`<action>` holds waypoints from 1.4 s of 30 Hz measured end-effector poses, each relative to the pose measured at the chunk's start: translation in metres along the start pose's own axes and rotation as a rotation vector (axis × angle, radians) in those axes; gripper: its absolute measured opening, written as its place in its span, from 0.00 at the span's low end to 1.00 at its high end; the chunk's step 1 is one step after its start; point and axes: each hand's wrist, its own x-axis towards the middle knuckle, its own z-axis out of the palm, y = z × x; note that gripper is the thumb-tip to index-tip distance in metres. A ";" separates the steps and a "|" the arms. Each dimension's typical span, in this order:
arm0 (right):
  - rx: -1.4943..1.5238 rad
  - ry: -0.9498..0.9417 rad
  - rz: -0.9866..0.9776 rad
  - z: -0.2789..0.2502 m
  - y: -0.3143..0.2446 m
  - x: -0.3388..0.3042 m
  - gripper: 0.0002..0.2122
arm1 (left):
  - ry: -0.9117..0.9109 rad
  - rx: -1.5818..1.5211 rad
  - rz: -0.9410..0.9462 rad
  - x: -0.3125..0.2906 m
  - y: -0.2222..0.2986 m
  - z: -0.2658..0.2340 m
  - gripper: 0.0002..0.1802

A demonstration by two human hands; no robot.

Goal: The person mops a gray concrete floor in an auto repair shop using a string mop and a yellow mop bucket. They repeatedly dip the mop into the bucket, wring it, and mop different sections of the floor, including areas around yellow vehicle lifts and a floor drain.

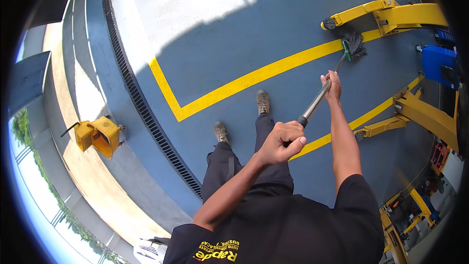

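A mop (pixel 318 99) with a metal handle slants away from me to the upper right. Its dark grey string head (pixel 355 43) lies on the floor by a yellow line, joined to the handle by a green clamp (pixel 346 51). Near the handle's top end, at the dark grip, my left hand (pixel 283 142) is closed around it. Farther down the shaft my right hand (pixel 332 86) holds the handle, its fingers partly hidden behind the wrist and palm.
Yellow lift arms (pixel 361 13) reach over the floor at the right, close to the mop head. A blue cabinet (pixel 438 63) stands beyond. Along the left runs a drain grate (pixel 141 88), with a yellow mop bucket (pixel 103 136) past it. Yellow lines (pixel 244 84) mark the blue-grey floor.
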 end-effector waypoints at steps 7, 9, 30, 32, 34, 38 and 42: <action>-0.107 -0.138 -0.236 0.066 -0.136 -0.014 0.14 | 0.343 -0.161 0.039 -0.103 0.066 -0.114 0.27; -0.102 -0.265 -0.204 0.100 -0.205 -0.045 0.16 | 0.471 -0.219 0.121 -0.157 0.108 -0.157 0.25; 0.424 -1.580 -1.013 0.281 -0.865 -0.517 0.05 | 2.172 1.117 0.626 -0.675 0.469 -0.172 0.25; 0.378 -1.664 -1.009 0.262 -0.855 -0.497 0.04 | 2.319 1.189 0.607 -0.667 0.463 -0.161 0.23; 0.386 -1.594 -1.017 0.241 -0.833 -0.469 0.04 | 2.338 1.146 0.638 -0.642 0.455 -0.161 0.23; 0.416 -1.475 -0.911 0.207 -0.756 -0.403 0.03 | 2.132 0.920 0.656 -0.568 0.432 -0.160 0.23; 0.417 -1.231 -0.720 0.172 -0.620 -0.314 0.03 | 1.830 0.626 0.597 -0.472 0.385 -0.161 0.23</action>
